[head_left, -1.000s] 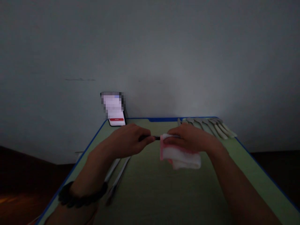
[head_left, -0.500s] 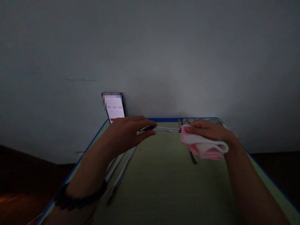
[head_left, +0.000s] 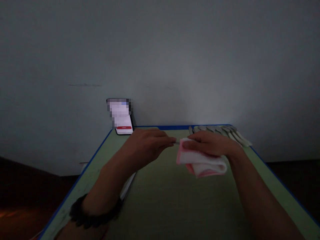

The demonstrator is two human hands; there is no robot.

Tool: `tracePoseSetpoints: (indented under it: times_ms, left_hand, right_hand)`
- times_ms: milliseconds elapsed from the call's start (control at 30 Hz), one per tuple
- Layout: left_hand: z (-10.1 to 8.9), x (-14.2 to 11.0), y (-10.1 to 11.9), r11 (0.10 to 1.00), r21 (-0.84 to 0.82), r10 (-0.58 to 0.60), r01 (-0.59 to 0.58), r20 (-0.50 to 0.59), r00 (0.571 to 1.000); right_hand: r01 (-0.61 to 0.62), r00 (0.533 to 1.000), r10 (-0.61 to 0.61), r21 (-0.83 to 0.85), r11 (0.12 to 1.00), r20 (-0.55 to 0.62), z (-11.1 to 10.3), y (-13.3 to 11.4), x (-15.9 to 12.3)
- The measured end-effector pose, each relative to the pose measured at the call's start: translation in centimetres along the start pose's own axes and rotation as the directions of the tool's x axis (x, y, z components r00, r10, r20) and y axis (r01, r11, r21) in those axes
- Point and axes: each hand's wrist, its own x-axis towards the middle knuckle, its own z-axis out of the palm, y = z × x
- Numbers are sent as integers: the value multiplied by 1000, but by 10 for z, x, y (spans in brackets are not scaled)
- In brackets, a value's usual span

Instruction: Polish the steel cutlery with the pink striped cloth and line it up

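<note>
Two bare hands are seen over the tbl [head_left: 175, 200], near each other. By the L hand [head_left: 147, 143] a thin metal utensil [head_left: 177, 143] is pinched btwn thumb & fingertips; only a short bit is exposed, so its type can't be told. By the R hand [head_left: 210, 143] a pink-&-white cloth [head_left: 200, 160] is gripped, thumb pressed on it, folds hanging below; the utensil's other end is prob. wrapped inside, though that part is hidden. It's held above the tbl, approx. level, btwn the L fingertips & the cloth's L edge.

Step in hand is judged to be wiping, w/ the cloth worked along the metal. For the next move, a firm L pinch & even R pressure are called for, plus a turn of the utensil so no side is missed. If pinched too loosely, it could be pulled free.

At far R, cutlery [head_left: 225, 131] is laid in a row nr the tbl's back edge, partly covered by the R hand. Another metal piece [head_left: 128, 185] is half hidden under the L forearm [head_left: 107, 183]. At back L, a lit phone [head_left: 123, 120] is propped vs. the wall [head_left: 160, 60].
</note>
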Motion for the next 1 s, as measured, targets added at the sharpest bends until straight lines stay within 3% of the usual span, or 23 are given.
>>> tracePoseSetpoints:
  times_ms: [267,467,700,900,1000]
  left_hand:
    - [-1,9,8,999,51,-19,18,30,999]
    - [-3,-1,-12,998,-47,-48,47,-25,999]
    - [-4,-15,-34,983,-118,-145,140,-41,989]
    - [-9,-14,-30,925,-300,-204,235,131,970]
    - [-9,-20,-35,873,-329,-261,359,308,915]
  right_hand:
    - [52,990,-73,-167,985,-123,10,-17,10]
    - [83,991,-99,-168,982,-89,4,-5,9]
    - [25,999,-29,-91,996,-42,-9,13,-7]
    - [-54,997,49,-86,995,-59,-12,16,-14]
    - [-31,996,17,-172,985,-82,-15,14,-15]
